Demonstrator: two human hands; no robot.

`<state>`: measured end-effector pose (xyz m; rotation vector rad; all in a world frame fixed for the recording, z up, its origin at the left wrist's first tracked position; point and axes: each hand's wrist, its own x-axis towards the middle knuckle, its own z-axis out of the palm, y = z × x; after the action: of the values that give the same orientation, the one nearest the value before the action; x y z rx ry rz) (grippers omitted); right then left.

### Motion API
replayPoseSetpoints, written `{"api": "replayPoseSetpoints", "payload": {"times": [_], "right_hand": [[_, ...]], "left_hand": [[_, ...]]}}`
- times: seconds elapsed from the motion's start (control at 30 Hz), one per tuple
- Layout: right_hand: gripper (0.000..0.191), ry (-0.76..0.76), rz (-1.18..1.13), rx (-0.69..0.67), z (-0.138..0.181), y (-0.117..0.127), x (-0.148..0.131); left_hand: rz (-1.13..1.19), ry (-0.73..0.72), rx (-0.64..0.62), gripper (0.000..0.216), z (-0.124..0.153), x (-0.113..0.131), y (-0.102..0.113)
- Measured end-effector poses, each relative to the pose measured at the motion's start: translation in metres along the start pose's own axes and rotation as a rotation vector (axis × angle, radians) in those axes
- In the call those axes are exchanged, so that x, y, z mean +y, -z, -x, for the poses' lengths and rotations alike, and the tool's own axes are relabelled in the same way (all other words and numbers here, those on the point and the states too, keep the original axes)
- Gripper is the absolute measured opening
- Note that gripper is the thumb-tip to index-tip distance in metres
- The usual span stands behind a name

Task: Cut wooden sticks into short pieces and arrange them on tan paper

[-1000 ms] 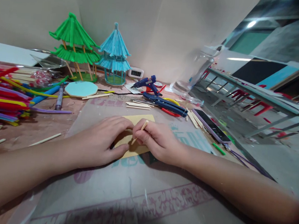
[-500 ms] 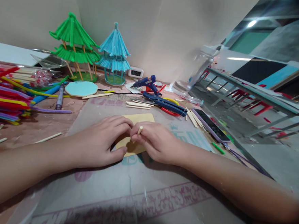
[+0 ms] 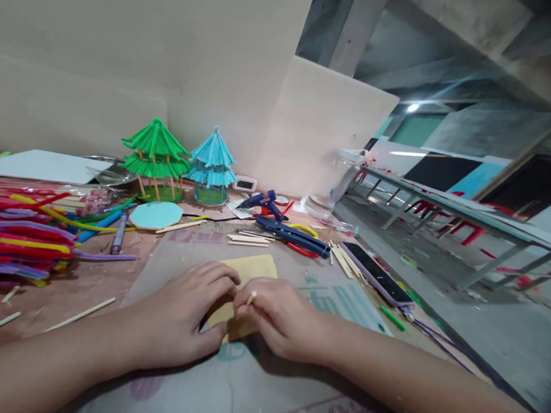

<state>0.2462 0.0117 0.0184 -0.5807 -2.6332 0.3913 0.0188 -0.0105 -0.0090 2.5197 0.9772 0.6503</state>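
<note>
My right hand (image 3: 284, 320) is closed in a pinch around a short pale wooden stick (image 3: 251, 297), whose end pokes up between thumb and forefinger. Under the hands lies a yellow-tan sheet (image 3: 258, 270), possibly sandpaper; its grit is too fine to make out. My left hand (image 3: 183, 316) rests on the sheet's left side, thumb spread from the curved fingers, and its fingertips come close to the right hand. The stick's lower end is hidden by the right fingers. A printed plastic mat (image 3: 187, 383) is spread beneath the sheet.
Behind stand a green pagoda model (image 3: 155, 160) and a blue one (image 3: 212, 167). A glue gun (image 3: 264, 200), blue-handled pliers (image 3: 292, 236), loose sticks (image 3: 249, 238) and a phone (image 3: 377, 273) surround the mat. Colourful pipe cleaners (image 3: 18, 239) pile at left; a clear jar (image 3: 336, 179) stands back right.
The view has tilted upward, so the table things appear lower and more wall shows. Both hands keep nearly the same pose on the sheet, the stick still in the right one.
</note>
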Motion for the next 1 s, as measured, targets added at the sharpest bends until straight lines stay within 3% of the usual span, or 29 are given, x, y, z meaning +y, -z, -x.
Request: {"api": "replayPoseSetpoints", "payload": {"times": [0.2,0.37,0.5,0.67,0.8,1.0], "right_hand": [[0.022,-0.044,0.043,0.006,0.0000,-0.0014,-0.0004],[0.020,0.062,-0.062,-0.011,-0.0001,-0.0026,-0.0027],[0.023,-0.037,0.004,0.022,0.0002,-0.0008,-0.0006],[0.022,0.063,-0.059,0.012,-0.0012,-0.0034,-0.0034],[0.021,-0.015,-0.016,0.047,-0.0015,-0.0033,-0.0027],[0.023,0.030,-0.075,-0.002,-0.0023,-0.0027,-0.0029]], "left_hand": [[-0.013,0.027,-0.010,0.031,0.0009,-0.0001,0.0003],[-0.001,0.004,0.000,0.023,0.0007,-0.0001,0.0016],[-0.034,0.024,-0.019,0.031,-0.0007,-0.0008,0.0020],[-0.012,-0.008,-0.013,0.021,-0.0007,-0.0004,0.0035],[-0.032,0.009,-0.028,0.027,0.0004,0.0002,0.0047],[-0.020,-0.011,-0.019,0.024,-0.0007,-0.0005,0.0035]]}}
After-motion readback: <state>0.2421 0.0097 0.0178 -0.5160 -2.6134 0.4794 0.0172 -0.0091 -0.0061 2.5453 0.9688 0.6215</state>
